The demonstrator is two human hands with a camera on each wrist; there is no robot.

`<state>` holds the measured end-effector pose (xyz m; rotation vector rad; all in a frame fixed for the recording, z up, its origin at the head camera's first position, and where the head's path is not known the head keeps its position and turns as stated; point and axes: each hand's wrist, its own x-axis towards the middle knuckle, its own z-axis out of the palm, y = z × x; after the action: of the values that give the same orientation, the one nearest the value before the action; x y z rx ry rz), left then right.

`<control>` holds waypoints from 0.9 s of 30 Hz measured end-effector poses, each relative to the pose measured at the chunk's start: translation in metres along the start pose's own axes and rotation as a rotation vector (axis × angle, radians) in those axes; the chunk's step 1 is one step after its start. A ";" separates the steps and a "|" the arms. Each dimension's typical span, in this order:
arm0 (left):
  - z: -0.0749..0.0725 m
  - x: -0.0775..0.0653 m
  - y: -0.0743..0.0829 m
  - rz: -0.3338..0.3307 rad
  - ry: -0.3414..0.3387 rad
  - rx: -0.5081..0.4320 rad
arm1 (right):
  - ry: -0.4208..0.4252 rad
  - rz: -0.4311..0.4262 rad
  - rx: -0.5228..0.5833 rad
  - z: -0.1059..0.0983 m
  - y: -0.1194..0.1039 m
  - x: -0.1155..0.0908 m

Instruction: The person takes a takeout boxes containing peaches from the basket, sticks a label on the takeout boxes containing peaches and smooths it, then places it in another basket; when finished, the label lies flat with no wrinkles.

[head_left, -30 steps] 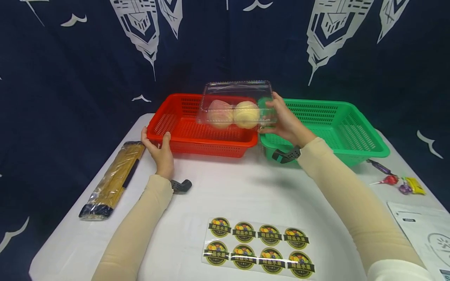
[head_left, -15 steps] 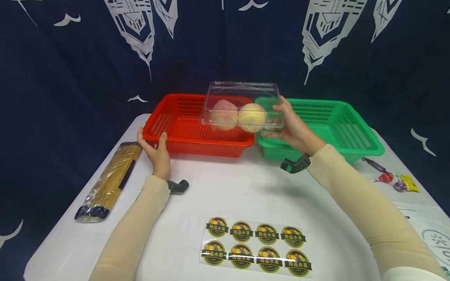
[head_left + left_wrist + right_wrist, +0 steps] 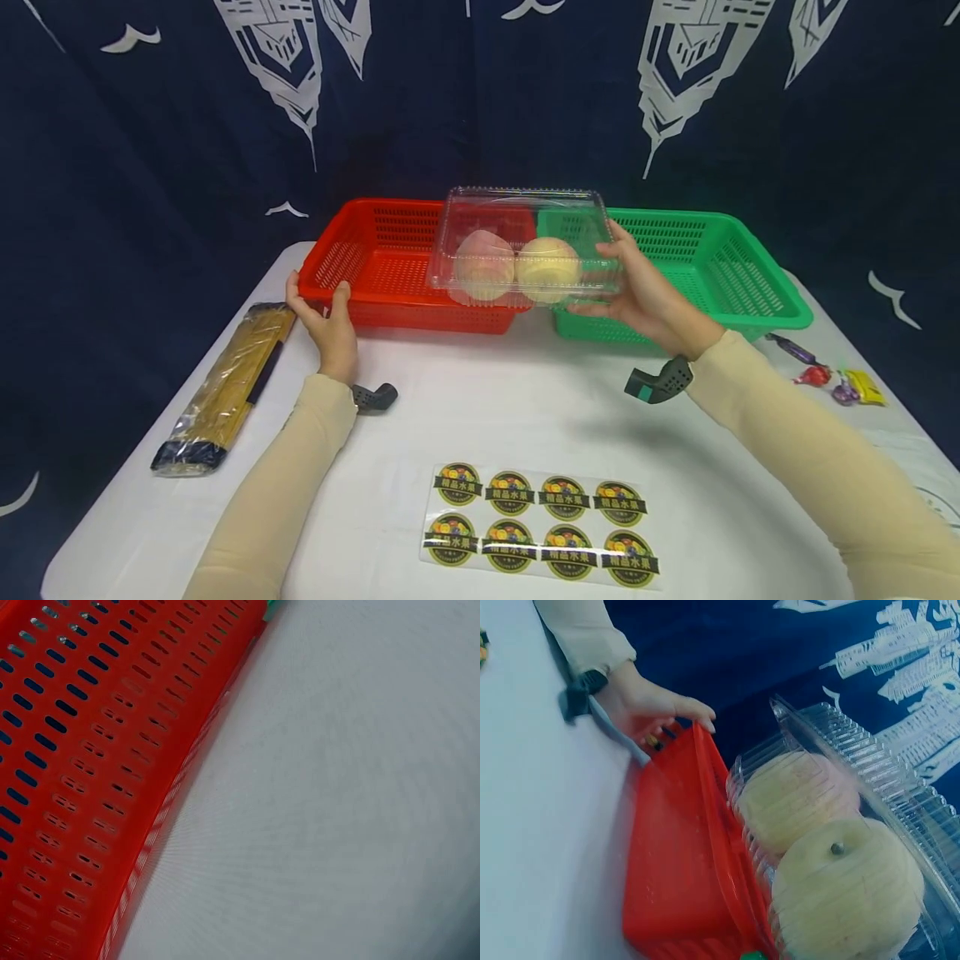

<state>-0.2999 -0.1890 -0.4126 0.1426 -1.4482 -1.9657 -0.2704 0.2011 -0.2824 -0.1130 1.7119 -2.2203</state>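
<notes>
My right hand (image 3: 645, 287) grips the right end of a clear plastic clamshell box (image 3: 525, 218), held in the air in front of the baskets. Two round, pale fruits that look like peaches lie inside, one pinkish (image 3: 483, 262) and one yellowish (image 3: 549, 268). On the red basket's (image 3: 427, 315) front left corner, my left hand (image 3: 335, 333) holds the rim, thumb over the edge. That hand also shows in the right wrist view, with its thumb on the basket rim (image 3: 712, 795). The left wrist view has the basket's slotted wall (image 3: 112, 750) but no hand.
A green basket (image 3: 750, 283) stands right of the red one. At left lies a wrapped brown bundle (image 3: 228, 387). A sheet of round fruit stickers (image 3: 540, 525) lies in front. Wrapped candies (image 3: 843, 387) sit at the right edge, near a white packet (image 3: 933, 500).
My right hand has brought the clamshell box nearer and slightly right, lower in the head view. The left hand stays on the red basket's corner. The head view has shifted slightly.
</notes>
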 end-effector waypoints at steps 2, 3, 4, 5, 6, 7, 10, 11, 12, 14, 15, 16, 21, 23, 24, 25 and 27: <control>0.000 0.000 0.000 0.000 0.000 0.002 | -0.007 0.005 0.010 0.001 0.001 -0.006; 0.000 0.000 0.000 0.000 -0.001 0.006 | -0.008 0.008 0.017 0.002 0.001 -0.009; 0.000 0.000 0.000 -0.002 -0.002 0.009 | -0.012 0.011 0.023 0.003 0.002 -0.012; 0.000 -0.001 0.000 -0.003 -0.003 0.011 | -0.015 0.011 0.029 0.003 0.003 -0.015; 0.000 -0.001 0.001 -0.003 -0.005 0.012 | -0.017 0.010 0.030 0.004 0.004 -0.018; 0.000 -0.001 0.001 -0.005 -0.006 0.012 | -0.018 0.008 0.031 0.004 0.004 -0.020; 0.000 -0.001 0.001 -0.003 -0.002 0.001 | -0.029 -0.005 0.024 0.005 0.007 -0.027; 0.001 0.000 0.001 -0.001 0.000 -0.004 | -0.029 -0.008 0.019 0.005 0.008 -0.029; 0.001 0.000 0.001 0.000 0.002 -0.008 | -0.028 -0.011 0.010 0.006 0.009 -0.031; 0.002 0.000 0.001 0.002 0.003 -0.016 | -0.031 -0.011 0.003 0.006 0.011 -0.036; 0.002 -0.001 0.001 0.002 0.003 -0.019 | -0.032 -0.009 0.000 0.005 0.013 -0.038; 0.002 -0.001 0.001 0.000 0.002 -0.019 | -0.034 -0.009 -0.003 0.005 0.014 -0.040; 0.003 -0.002 0.003 -0.006 -0.008 -0.013 | -0.053 -0.018 -0.015 0.006 0.022 -0.053; 0.002 -0.002 0.003 -0.009 -0.011 -0.007 | -0.055 -0.028 -0.019 0.007 0.026 -0.058; 0.002 -0.002 0.003 -0.010 -0.012 -0.002 | -0.055 -0.032 -0.021 0.008 0.027 -0.060; 0.002 -0.002 0.003 -0.010 -0.012 -0.001 | -0.056 -0.035 -0.021 0.009 0.029 -0.062; 0.001 -0.002 0.003 -0.010 -0.011 0.001 | -0.055 -0.042 -0.026 0.010 0.032 -0.066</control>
<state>-0.2974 -0.1871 -0.4101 0.1393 -1.4586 -1.9765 -0.1990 0.2049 -0.3011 -0.2160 1.7251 -2.2040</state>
